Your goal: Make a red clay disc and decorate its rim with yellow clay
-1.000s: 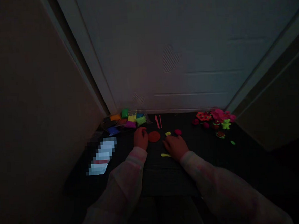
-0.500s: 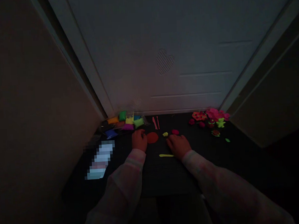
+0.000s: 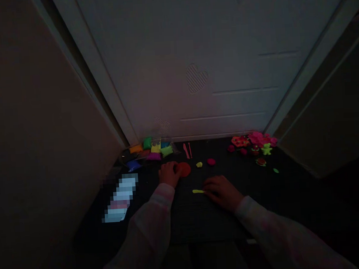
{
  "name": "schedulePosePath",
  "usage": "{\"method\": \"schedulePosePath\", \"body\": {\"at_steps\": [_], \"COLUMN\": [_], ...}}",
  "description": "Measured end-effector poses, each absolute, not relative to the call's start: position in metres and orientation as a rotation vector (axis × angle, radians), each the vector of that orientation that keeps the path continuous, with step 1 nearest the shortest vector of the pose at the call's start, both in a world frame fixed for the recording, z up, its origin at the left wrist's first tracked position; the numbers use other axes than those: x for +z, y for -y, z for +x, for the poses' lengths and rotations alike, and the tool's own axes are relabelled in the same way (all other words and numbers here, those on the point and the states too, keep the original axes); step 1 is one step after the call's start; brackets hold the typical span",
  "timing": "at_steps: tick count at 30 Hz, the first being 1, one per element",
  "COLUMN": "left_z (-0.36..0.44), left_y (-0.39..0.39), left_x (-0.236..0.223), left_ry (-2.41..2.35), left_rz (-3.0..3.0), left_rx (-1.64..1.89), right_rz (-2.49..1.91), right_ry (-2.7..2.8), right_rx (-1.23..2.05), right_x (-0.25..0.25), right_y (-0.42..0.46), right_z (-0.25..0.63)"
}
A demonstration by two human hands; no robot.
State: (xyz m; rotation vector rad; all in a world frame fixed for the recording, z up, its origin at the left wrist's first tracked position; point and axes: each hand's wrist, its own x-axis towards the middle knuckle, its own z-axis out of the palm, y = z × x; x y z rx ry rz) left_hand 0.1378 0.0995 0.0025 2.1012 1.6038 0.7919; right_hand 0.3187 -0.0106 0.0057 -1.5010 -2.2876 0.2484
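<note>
A flat, round orange clay disc lies on the dark table. My left hand is at its left edge, fingers bent and thumb against the rim, seeming to grip it. Nearer to me, a yellow-green modelling knife lies flat with its tip to the left. My right hand has its fingers closed over the knife's right end, which they hide. Just beyond are a small yellow clay lump and a magenta clay lump. The light is dim, so finger contact is hard to make out.
Several coloured clay packets are piled at the back left, with a pink knife and a thin pink stick beside them. A blurred bright phone-like object lies left. Pink flower shapes and a yellow-green bear figure are back right.
My left hand has shifted right onto the disc's edge. My right hand has drawn back towards me from beside the magenta lump, and its fingers now cover the knife's end.
</note>
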Motion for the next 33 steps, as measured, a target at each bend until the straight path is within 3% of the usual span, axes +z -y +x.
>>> {"method": "schedulePosePath", "body": {"at_steps": [10,15,21,33], "left_z": [0.134,0.134,0.127,0.133], "left_y": [-0.103,-0.094,-0.093,-0.084], "left_x": [0.01,0.01,0.016,0.017], "left_ry": [-1.178,-1.003,-1.079,-1.226], "left_rz": [1.724,1.871,2.195,2.44], "left_rx": [0.73,0.513,0.683,0.632], "right_rz": [-1.541,-1.514,-1.455,-1.489], "right_ry": [1.832,1.778,1.972,1.913], "right_rx": [0.647,0.606,0.506,0.544], "right_x": [0.023,0.034,0.026,0.019], "right_y": [0.001,-0.018,-0.044,-0.043], "right_z": [0.326,0.324,0.307,0.303]}}
